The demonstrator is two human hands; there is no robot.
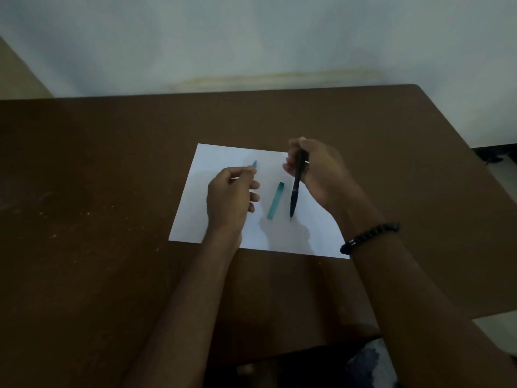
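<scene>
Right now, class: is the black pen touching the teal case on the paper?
Apart. The head view shows white paper between the black pen in the right hand and the teal case.

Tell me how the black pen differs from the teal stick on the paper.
The black pen has a pointed tip; the teal stick is square-ended. The right hand grips the pen, tip down toward the paper; the stick lies flat on it, untouched. The pen looks longer than the stick. Both are slim and run roughly parallel.
</scene>
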